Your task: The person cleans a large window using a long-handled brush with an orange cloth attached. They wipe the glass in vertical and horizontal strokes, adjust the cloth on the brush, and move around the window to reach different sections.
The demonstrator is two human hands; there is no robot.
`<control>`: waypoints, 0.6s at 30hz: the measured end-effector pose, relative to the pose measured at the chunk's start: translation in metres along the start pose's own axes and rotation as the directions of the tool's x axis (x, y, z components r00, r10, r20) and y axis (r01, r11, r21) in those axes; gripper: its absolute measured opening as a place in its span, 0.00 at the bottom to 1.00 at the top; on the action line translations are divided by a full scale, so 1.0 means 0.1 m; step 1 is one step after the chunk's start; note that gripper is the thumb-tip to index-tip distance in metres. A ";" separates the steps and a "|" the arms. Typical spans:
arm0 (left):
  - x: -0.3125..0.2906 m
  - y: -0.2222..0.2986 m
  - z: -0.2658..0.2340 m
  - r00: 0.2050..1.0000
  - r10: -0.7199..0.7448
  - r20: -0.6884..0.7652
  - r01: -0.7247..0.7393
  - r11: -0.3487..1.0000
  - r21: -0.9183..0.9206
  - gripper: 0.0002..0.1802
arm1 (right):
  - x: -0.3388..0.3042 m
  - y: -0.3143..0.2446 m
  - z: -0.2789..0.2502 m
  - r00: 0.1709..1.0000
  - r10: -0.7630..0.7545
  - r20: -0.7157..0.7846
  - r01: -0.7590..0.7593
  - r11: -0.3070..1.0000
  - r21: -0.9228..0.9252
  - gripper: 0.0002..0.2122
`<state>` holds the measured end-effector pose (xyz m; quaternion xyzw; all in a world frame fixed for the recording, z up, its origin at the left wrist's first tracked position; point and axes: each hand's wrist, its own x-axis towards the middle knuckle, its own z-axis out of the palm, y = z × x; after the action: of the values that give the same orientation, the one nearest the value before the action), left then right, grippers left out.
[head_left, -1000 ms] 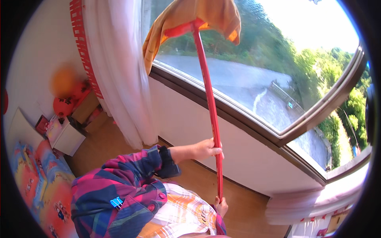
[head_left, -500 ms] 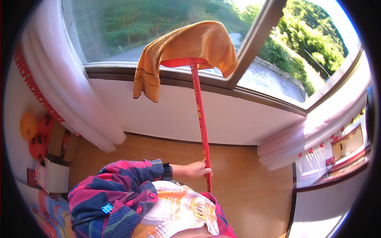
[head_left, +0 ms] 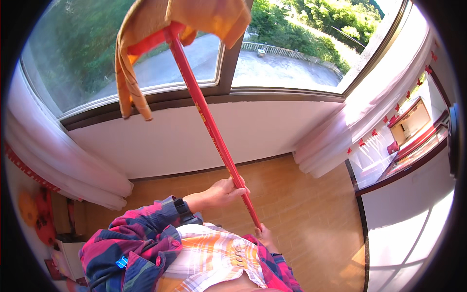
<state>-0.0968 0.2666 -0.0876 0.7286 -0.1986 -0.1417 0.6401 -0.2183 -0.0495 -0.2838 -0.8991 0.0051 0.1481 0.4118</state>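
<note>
A long red pole (head_left: 209, 124) slants from the window down toward my body, its top leaning left. Draped over its wide red head (head_left: 152, 41) is an orange-brown towel (head_left: 130, 68), in front of the window glass. The towel hides most of the head, so I cannot tell its kind. My left hand (head_left: 226, 191) is wrapped round the lower shaft. Lower down, my right hand (head_left: 265, 238) is closed round the pole's bottom end, with the sleeve close behind it.
A dark-framed window (head_left: 160, 104) spans the wall ahead, over a white wall panel (head_left: 194, 141). Pale curtains hang at the left (head_left: 73, 155) and right (head_left: 335, 129). Boxes and red-orange decorations (head_left: 44, 219) stand at far left. Below lies a wood-look floor (head_left: 311, 224).
The towel-covered head has moved up and left, and the pole now tilts more. My right hand has come into view at its lower end. The whole view has shifted.
</note>
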 end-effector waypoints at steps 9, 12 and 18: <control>0.87 0.68 -0.97 0.910 0.262 -0.321 -0.398 0.769 -0.500 0.27 | 1.66 -0.94 0.52 0.892 -0.048 0.449 0.059 0.998 -0.009 0.20; 1.15 0.53 -1.25 0.877 0.352 -0.327 -0.453 0.832 -0.319 0.21 | 2.07 -0.99 0.49 0.879 -0.143 0.456 0.222 0.967 -0.125 0.20; 1.55 -0.01 -1.04 0.863 0.181 -0.471 -0.288 0.943 -0.166 0.04 | 2.94 -0.73 0.20 0.922 -0.019 0.387 0.154 0.934 -0.321 0.27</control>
<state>0.0873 0.2850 -0.0663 0.6322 -0.1150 0.0879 0.7612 0.0671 0.0471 -0.3214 -0.9112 -0.1407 0.2982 0.2469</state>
